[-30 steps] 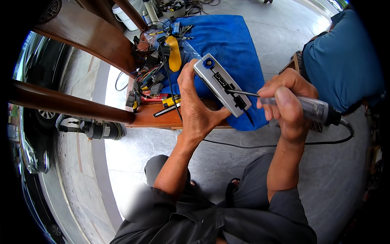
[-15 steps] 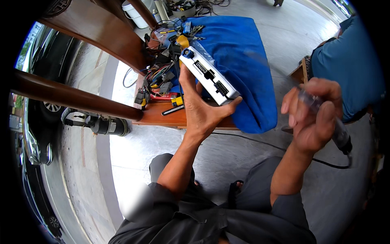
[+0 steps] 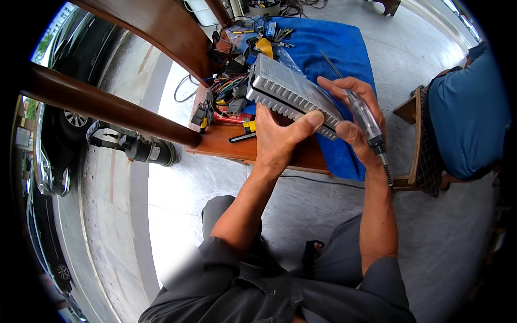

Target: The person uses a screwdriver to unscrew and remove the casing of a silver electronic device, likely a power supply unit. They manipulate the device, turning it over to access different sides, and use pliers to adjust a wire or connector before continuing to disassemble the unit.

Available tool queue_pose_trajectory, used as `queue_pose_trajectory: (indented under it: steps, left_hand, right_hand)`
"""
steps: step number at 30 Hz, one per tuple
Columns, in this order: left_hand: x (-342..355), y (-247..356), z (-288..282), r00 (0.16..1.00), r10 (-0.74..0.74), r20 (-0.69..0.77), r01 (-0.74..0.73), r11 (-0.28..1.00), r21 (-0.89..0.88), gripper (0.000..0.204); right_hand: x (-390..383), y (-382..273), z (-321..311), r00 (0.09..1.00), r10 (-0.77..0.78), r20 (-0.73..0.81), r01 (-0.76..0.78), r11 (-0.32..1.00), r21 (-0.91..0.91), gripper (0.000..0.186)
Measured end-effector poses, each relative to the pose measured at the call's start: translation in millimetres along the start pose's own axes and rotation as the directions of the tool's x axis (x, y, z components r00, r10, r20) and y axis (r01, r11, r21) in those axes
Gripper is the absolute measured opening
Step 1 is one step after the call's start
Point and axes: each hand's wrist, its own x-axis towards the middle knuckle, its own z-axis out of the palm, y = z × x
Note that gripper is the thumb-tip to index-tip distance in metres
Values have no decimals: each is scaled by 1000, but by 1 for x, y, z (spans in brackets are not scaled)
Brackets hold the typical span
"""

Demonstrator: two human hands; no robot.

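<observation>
The finned metal box (image 3: 293,96) has been flipped since earlier, ribbed side now showing. The left hand (image 3: 277,142) is gripping its near edge above the tabletop (image 3: 226,145); the right hand (image 3: 355,121) is closing around a probe tool (image 3: 366,121), its tip lifted clear, so work on the box looks paused.

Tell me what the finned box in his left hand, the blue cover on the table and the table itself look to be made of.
Finned box: probably bare metal, perhaps aluminium, judging by its dull silver-grey sheen and ribbed edge. Blue cover: soft cloth, likely towelling, since it drapes and folds over the edge. Table: wood, smooth reddish-brown, seemingly varnished. The left hand grips the box; the right hand holds a clear-handled tool.
</observation>
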Motion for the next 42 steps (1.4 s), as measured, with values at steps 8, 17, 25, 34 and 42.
queue_pose_trajectory:
  steps: [8,17,25,34,42]
  left_hand:
    - [3,-8,0,999,-38,16,39,995,-92,83]
    - [4,-9,5,999,-37,31,40,991,-127,83]
    - [7,-18,8,999,-40,37,45,988,-147,85]
    - [6,-12,13,998,-40,49,46,989,-140,79]
    - [9,-10,12,991,-115,73,124,983,-138,72]
  right_hand:
    - [-2,3,4,999,18,48,-23,995,99,86]
    - [-1,0,5,998,61,-11,-60,994,89,78]
    - [0,-2,2,991,119,-63,-113,989,97,77]
    - [0,0,5,991,93,-94,-85,993,78,69]
    - [-1,-4,7,985,113,-132,-107,993,52,63]
